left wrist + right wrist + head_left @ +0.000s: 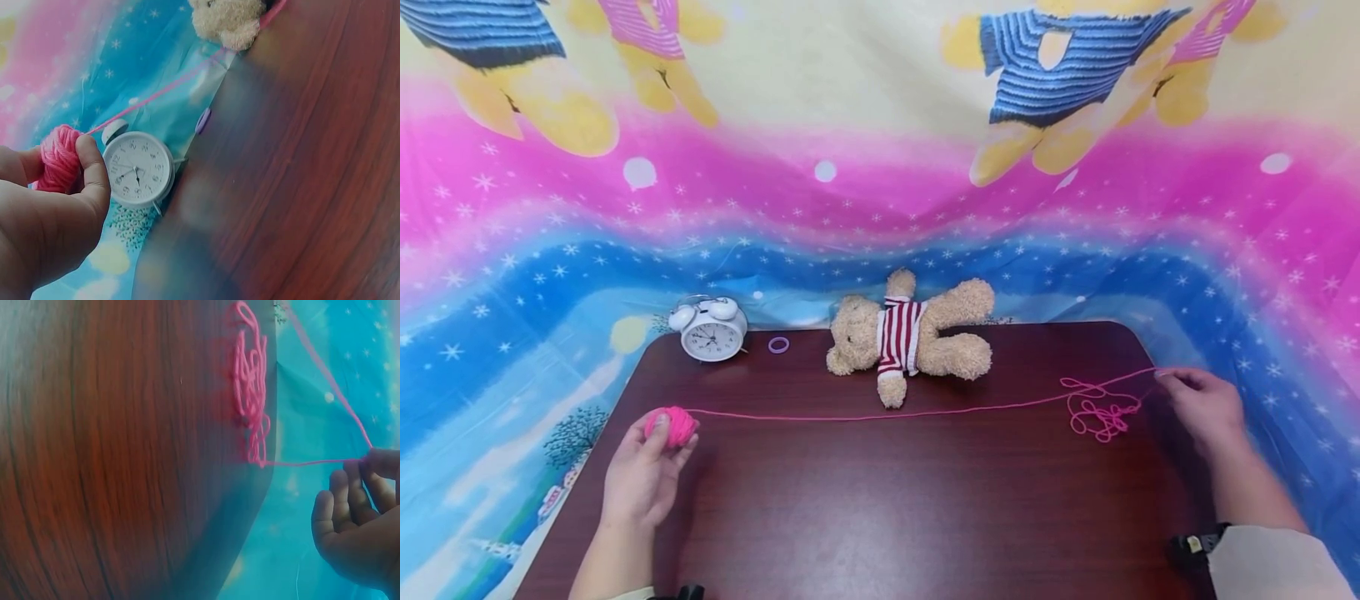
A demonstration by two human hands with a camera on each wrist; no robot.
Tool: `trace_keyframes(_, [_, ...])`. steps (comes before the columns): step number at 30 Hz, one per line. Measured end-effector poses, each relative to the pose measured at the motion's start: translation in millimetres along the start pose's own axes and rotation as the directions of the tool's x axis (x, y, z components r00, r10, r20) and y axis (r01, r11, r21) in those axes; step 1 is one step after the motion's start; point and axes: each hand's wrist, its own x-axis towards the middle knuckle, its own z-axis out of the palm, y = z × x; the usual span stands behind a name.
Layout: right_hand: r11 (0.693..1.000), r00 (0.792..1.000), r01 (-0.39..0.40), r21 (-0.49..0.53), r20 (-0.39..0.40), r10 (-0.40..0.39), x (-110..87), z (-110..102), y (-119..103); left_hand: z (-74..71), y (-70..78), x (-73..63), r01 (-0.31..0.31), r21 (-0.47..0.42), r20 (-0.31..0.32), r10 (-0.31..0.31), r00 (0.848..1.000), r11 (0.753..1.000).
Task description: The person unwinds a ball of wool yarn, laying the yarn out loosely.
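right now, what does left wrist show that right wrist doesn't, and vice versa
Only the left wrist view shows left fingers gripping a yarn ball, the alarm clock, purple ring and part of the teddy bear. Only the right wrist view shows right fingers and loose yarn loops. Both show a pink strand, the tabletop and backdrop.

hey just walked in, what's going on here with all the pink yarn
A person is stretching pink yarn across a table. The left hand holds the ball, and the right hand pinches the strand near the other end of the table. A loose tangle of yarn lies on the table close to the right hand. Along the back are an alarm clock, a purple ring and a teddy bear lying down.
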Motion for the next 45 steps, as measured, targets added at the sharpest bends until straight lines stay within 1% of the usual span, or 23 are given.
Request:
trace_keyframes(3, [0.994,0.999,0.043,-0.102,0.038,-0.039,-1.6,7.4,-4.3,7.0,0.0,0.1,0.006,-0.005,0.009,-0.006,1.000,1.000])
trace_keyframes(9, [0.968,0.983,0.167,-0.185,0.109,-0.149,-5.9,25.3,-14.3,20.7,1.0,1.7,0.018,0.009,0.023,-0.018,1.000,1.000])
trace_keyframes(11, [0.959,0.977,0.193,-0.208,0.134,-0.167,-7.8,30.5,-18.3,24.2,1.6,1.5,0.018,0.018,0.036,-0.019,0.999,1.000])
trace_keyframes(14, [0.948,0.969,0.214,-0.236,0.177,-0.175,-10.9,38.1,-23.1,28.3,2.6,0.5,0.017,0.059,0.047,-0.020,0.999,0.998])
trace_keyframes(18, [0.937,0.960,0.234,-0.259,0.215,-0.181,-14.6,49.8,-24.7,31.1,3.9,-1.5,0.034,0.097,0.044,-0.038,0.998,0.995])
trace_keyframes(21, [0.928,0.951,0.268,-0.260,0.225,-0.211,-17.2,57.5,-27.7,31.2,4.1,-3.1,0.048,0.103,0.041,-0.052,0.998,0.993])
trace_keyframes(25, [0.925,0.944,0.291,-0.245,0.231,-0.236,-22.1,63.2,-36.2,30.9,3.4,-4.7,0.056,0.111,0.047,-0.061,0.997,0.992])
trace_keyframes(30, [0.939,0.942,0.278,-0.204,0.248,-0.226,-30.7,70.7,-47.2,33.3,2.0,-6.2,0.058,0.104,0.046,-0.063,0.997,0.993])
trace_keyframes(35, [0.948,0.938,0.273,-0.164,0.265,-0.225,-38.5,82.6,-57.8,39.6,0.8,-6.8,0.066,0.104,0.033,-0.070,0.997,0.992])
trace_keyframes(38, [0.950,0.933,0.282,-0.136,0.271,-0.238,-41.7,90.9,-64.4,43.5,-0.1,-6.3,0.075,0.104,0.024,-0.078,0.997,0.992])
trace_keyframes(41, [0.935,0.925,0.325,-0.141,0.254,-0.283,-43.2,99.5,-70.9,46.6,-1.4,-5.4,0.074,0.106,0.020,-0.077,0.997,0.992])
trace_keyframes(45, [0.920,0.915,0.365,-0.147,0.239,-0.325,-45.6,110.4,-79.7,50.5,-3.6,-3.7,0.051,0.114,0.035,-0.055,0.998,0.992])
